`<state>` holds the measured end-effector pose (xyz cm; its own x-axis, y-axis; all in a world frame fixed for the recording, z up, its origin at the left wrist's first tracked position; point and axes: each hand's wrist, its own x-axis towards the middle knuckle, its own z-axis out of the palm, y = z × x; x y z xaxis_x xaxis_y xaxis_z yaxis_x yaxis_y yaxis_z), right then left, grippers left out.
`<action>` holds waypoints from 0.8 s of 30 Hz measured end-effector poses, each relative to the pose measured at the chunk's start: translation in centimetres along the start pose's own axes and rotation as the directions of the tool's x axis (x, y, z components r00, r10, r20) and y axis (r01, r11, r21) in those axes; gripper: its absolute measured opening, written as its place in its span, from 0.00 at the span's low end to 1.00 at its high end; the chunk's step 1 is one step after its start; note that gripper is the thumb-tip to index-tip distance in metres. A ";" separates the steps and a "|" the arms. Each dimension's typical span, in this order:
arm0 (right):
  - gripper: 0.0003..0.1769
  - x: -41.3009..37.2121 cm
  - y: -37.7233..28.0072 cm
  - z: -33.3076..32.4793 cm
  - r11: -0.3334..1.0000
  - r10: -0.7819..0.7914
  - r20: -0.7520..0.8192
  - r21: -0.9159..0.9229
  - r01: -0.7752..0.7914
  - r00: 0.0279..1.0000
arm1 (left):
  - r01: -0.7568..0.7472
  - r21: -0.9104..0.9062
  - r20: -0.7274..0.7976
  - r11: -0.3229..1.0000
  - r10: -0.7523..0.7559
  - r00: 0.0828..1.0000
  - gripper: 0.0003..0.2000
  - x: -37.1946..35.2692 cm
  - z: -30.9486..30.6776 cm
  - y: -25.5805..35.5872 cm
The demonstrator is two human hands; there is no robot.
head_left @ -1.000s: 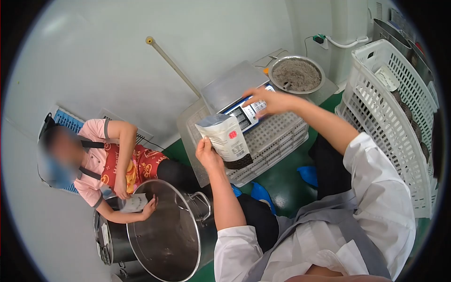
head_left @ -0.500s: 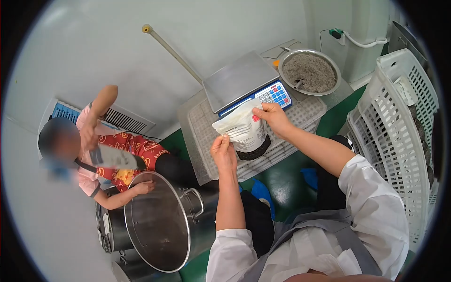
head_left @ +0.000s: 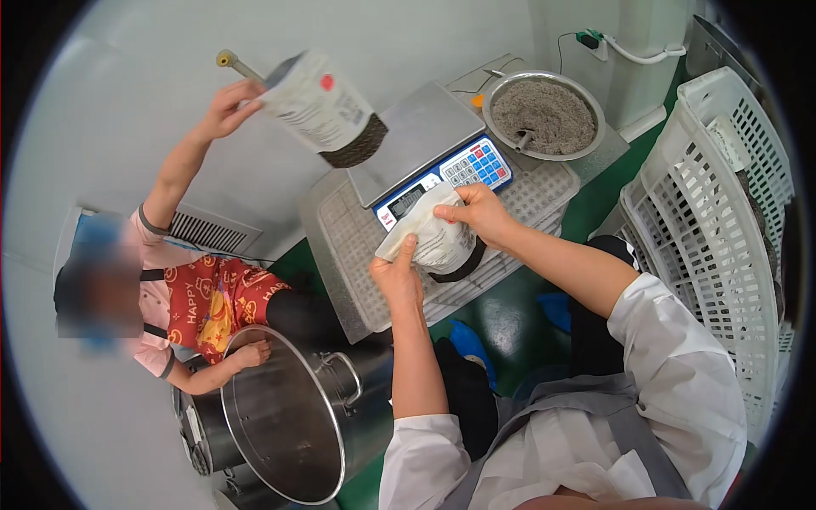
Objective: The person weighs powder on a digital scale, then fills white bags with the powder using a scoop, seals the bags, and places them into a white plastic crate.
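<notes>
Between my two hands is a white pouch [head_left: 440, 246] with printed text, a red mark and a dark band at its bottom. My left hand [head_left: 398, 276] pinches its upper left corner, thumb on the front. The upper right corner is gripped by my right hand [head_left: 483, 217]. The pouch's top edge bends between my hands. Just beyond it stands a digital scale [head_left: 416, 140] with a steel plate and blue keypad. A co-worker's hand [head_left: 231, 109] holds a similar pouch [head_left: 323, 110] by its top, up beside the scale's plate.
A steel bowl [head_left: 599, 140] of greyish grainy material with a scoop sits right of the scale. White plastic baskets [head_left: 705, 246] stand at my right. At left, the co-worker's other hand [head_left: 252, 353] is at the rim of a large steel pot [head_left: 340, 425].
The co-worker's pouch has risen from above the pot to beside the scale. My pouch's top edge has folded and my left thumb has moved up its front. The view has shifted slightly.
</notes>
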<state>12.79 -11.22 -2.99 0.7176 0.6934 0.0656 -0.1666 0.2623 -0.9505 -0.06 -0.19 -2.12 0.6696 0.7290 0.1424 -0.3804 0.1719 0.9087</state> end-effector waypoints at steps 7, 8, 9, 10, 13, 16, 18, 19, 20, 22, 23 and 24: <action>0.12 -0.6 -2.8 -0.3 0.951 0.055 0.169 -0.310 0.000 0.984 | -0.025 0.092 0.020 0.995 0.023 1.000 0.11 -0.4 -0.6 -0.9; 0.14 -0.6 -2.8 -0.5 0.919 0.034 0.171 -0.392 0.036 0.985 | 0.007 0.110 0.022 0.994 -0.010 1.000 0.11 -0.6 -0.5 -0.8; 0.14 -0.8 -2.7 -0.5 0.920 0.029 0.165 -0.391 0.038 0.986 | 0.037 0.128 0.021 0.991 -0.040 0.999 0.11 -0.7 -0.5 -0.7; 0.14 -1.1 -2.5 -0.5 0.923 -0.044 0.144 -0.372 0.095 0.989 | 0.036 0.129 0.027 0.991 -0.040 0.999 0.11 -0.7 -0.8 -0.7; 0.15 -1.4 -1.8 -0.9 0.931 -0.107 0.077 -0.341 0.127 0.991 | 0.024 0.150 0.025 0.988 -0.028 0.999 0.08 -0.8 -1.7 -0.9; 0.15 -1.3 -2.6 -1.3 0.942 0.001 0.081 -0.335 0.026 0.997 | -0.038 0.196 0.016 0.980 0.036 0.999 0.06 -1.2 -1.9 -0.3; 0.13 -1.1 -4.3 -2.1 0.893 0.155 0.285 -0.450 -0.010 0.946 | -0.093 0.276 0.023 0.957 0.090 0.996 0.04 -1.7 -1.7 -0.2; 0.13 -1.4 -4.8 -2.5 0.893 0.155 0.285 -0.451 -0.011 0.946 | -0.093 0.275 0.022 0.957 0.090 0.996 0.04 -1.9 -1.6 0.1; 0.13 -1.7 -5.5 -3.0 0.890 0.125 0.387 -0.451 0.070 0.914 | -0.149 0.339 0.097 0.929 0.123 0.988 0.03 -2.0 -1.2 0.4; 0.09 -2.6 -6.8 -3.0 0.845 0.107 0.497 -0.502 0.184 0.861 | -0.208 0.392 0.171 0.896 0.151 0.974 0.02 -2.4 -0.1 0.6; 0.09 -3.3 -6.9 -2.4 0.844 0.110 0.499 -0.504 0.185 0.859 | -0.361 0.474 0.349 0.803 0.204 0.914 0.03 -2.7 0.8 0.6; 0.10 -3.9 -6.9 -1.6 0.605 0.019 0.557 -0.667 0.434 0.830 | -0.513 0.520 0.518 0.683 0.225 0.825 0.03 -2.8 1.5 0.8</action>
<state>12.19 -16.81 2.84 0.2158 0.9546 0.2053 0.6617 0.0116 -0.7497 -1.28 -3.07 -1.22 0.7977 0.2965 0.5251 -0.2716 -0.6009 0.7518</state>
